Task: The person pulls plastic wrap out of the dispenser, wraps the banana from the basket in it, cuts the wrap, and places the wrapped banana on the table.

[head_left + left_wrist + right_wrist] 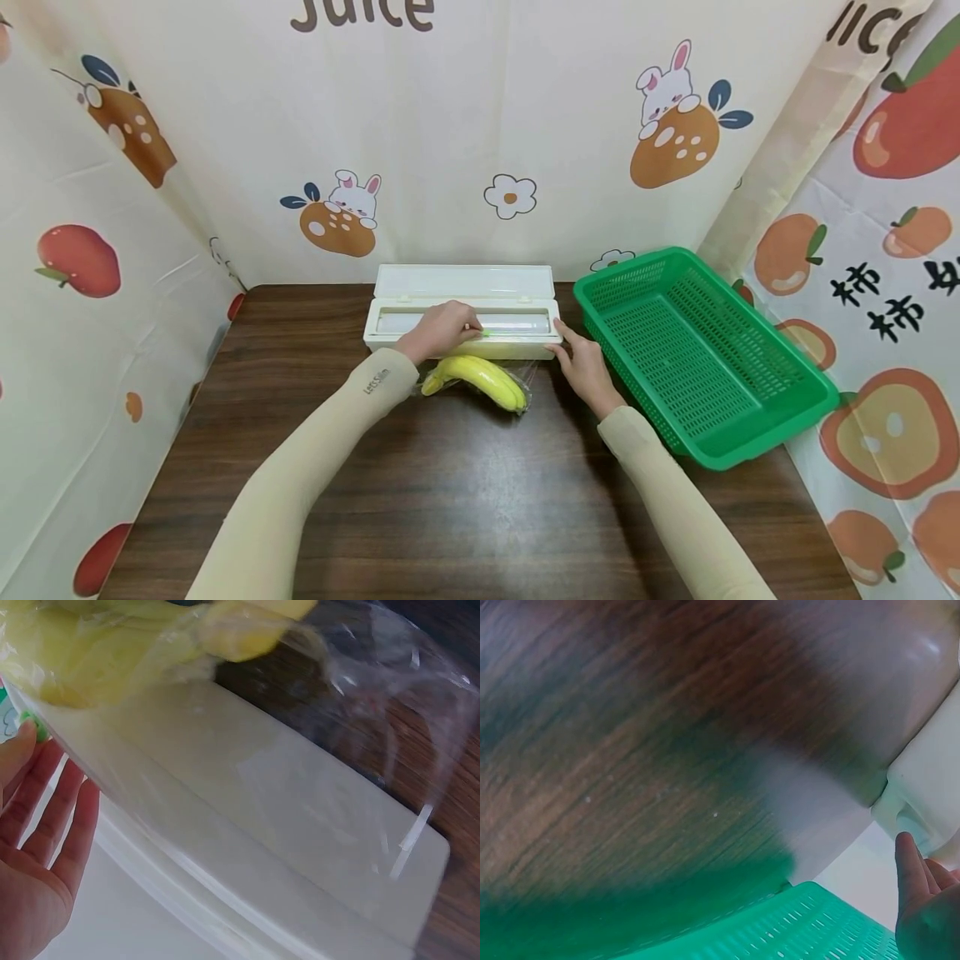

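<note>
A white cling film dispenser (517,352) lies at the back of the table with its lid (463,282) raised. My left hand (445,325) reaches over its front edge and pinches a small green slide cutter (34,726). At the dispenser's right end, my right hand (585,371) holds the corner, thumb at the front and a finger on top. Just in front lies a yellow banana (480,377) with clear cling film (382,667) about it. In the left wrist view, film stretches over the dispenser's front wall (247,787).
A green plastic basket (757,442) stands at the right, close beside my right forearm. The dark wooden table (480,517) extends toward me. Printed curtains (465,125) rise behind and along both sides.
</note>
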Motion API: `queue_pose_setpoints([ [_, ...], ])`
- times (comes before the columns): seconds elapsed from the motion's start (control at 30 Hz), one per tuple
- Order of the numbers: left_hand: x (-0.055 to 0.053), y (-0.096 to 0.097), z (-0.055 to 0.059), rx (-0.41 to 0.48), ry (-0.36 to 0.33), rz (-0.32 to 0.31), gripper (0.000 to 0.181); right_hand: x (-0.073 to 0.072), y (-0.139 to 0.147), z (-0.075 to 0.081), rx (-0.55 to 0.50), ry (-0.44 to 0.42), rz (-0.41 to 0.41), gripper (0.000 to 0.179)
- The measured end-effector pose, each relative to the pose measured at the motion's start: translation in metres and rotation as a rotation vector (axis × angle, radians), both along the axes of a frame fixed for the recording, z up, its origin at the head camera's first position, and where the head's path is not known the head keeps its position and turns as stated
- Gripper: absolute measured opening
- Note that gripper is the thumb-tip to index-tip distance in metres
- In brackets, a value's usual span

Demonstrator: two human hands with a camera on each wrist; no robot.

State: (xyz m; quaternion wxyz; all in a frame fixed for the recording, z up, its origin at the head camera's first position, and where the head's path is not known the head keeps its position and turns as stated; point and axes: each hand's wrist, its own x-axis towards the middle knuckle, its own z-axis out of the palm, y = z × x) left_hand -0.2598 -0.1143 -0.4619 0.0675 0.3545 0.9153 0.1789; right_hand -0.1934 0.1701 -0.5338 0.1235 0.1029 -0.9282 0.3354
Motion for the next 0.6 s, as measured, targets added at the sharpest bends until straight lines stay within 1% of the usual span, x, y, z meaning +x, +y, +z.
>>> queue_pose_setpoints([
  [0.13,0.000,-0.005,0.000,-0.003,0.002,0.006,0.018,0.000,0.001,0.001,0.006,-0.003,-0.011,0.058],
  [0.3,-0.001,-0.008,-0.001,-0.004,0.005,0.006,0.018,0.000,0.001,0.001,0.000,-0.008,-0.002,0.058],
  [0.6,0.002,-0.013,-0.001,0.005,0.009,0.012,0.017,0.001,-0.001,0.000,-0.013,-0.021,0.006,0.059],
])
